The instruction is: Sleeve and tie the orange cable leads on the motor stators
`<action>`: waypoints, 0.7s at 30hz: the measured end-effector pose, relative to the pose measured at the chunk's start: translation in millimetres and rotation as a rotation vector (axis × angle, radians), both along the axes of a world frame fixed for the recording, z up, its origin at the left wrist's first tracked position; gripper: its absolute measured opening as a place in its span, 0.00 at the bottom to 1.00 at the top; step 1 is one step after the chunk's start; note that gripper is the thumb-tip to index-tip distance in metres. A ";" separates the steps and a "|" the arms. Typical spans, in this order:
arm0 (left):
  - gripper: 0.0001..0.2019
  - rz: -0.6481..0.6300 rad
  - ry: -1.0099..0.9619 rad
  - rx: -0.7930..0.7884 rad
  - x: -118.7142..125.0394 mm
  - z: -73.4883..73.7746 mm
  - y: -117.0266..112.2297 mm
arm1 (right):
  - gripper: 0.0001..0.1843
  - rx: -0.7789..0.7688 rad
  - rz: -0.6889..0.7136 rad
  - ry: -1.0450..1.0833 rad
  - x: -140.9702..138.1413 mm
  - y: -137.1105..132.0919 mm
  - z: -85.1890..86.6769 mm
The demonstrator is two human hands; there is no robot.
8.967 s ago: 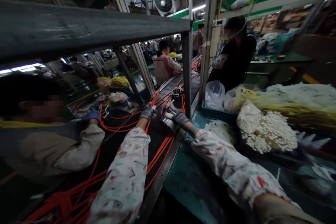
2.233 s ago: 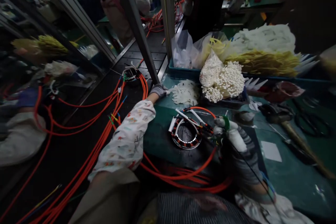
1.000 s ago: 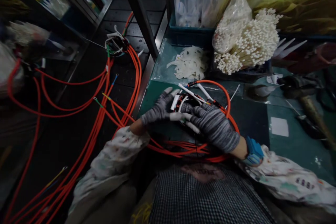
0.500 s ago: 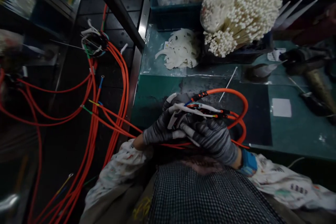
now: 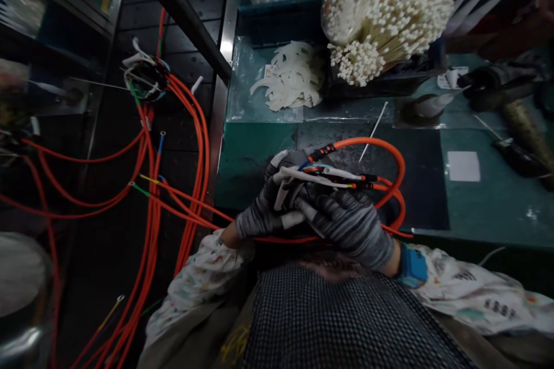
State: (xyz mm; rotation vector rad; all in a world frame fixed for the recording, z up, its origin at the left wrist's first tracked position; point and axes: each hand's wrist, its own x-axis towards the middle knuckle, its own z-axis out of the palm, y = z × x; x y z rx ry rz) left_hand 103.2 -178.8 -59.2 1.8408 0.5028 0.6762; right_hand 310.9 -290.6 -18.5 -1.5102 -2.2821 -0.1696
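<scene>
Both hands wear grey striped gloves with pale fingertips. My left hand (image 5: 267, 199) is wrapped round the end of a wiring harness, where white-sleeved wires (image 5: 309, 177) come together. From the right, my right hand (image 5: 350, 222) pinches at the same spot, its fingertips close to the left thumb. What exactly lies between the fingertips is hidden. A thick orange cable (image 5: 396, 155) with black tape bands loops out of the bundle to the right and bends back over the right wrist.
Long orange cables (image 5: 201, 144) hang at the left, some with ring terminals. On the green bench (image 5: 255, 144) lie a pile of white plastic strips (image 5: 294, 78), a white-tipped stick (image 5: 374, 130) and a white square (image 5: 464, 166). Behind stands a large bundle of white-tipped sticks (image 5: 389, 17).
The view has shifted slightly, so the bench and cables appear a little further left and higher. Both hands keep their hold on the harness, with hardly any finger movement.
</scene>
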 end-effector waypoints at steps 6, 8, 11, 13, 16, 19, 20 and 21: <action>0.40 0.004 -0.034 0.020 1.2 3.1 -1.1 | 0.17 0.070 0.182 0.169 20.7 -11.5 16.7; 0.40 0.022 -0.080 0.080 5.8 5.2 -4.5 | 0.18 0.109 0.078 0.196 30.0 -13.5 17.3; 0.41 0.036 -0.073 0.207 16.0 14.4 -13.1 | 0.30 0.020 -0.198 0.370 39.5 -8.9 6.4; 0.44 0.033 -0.018 0.313 22.9 23.0 -18.6 | 0.35 -0.085 -0.238 0.511 45.0 -3.7 -3.8; 0.48 0.029 0.030 0.417 29.6 31.5 -21.8 | 0.26 -0.147 -0.116 0.450 54.4 0.9 -12.8; 0.48 0.007 0.041 0.455 30.6 32.2 -16.5 | 0.14 -0.115 0.006 0.376 60.7 0.5 -13.1; 0.47 -0.007 0.035 0.483 30.0 32.0 -13.7 | 0.12 -0.103 0.018 0.378 61.2 -0.3 -12.5; 0.47 -0.022 0.029 0.512 29.1 31.9 -11.0 | 0.11 -0.100 0.018 0.379 60.9 -1.2 -12.0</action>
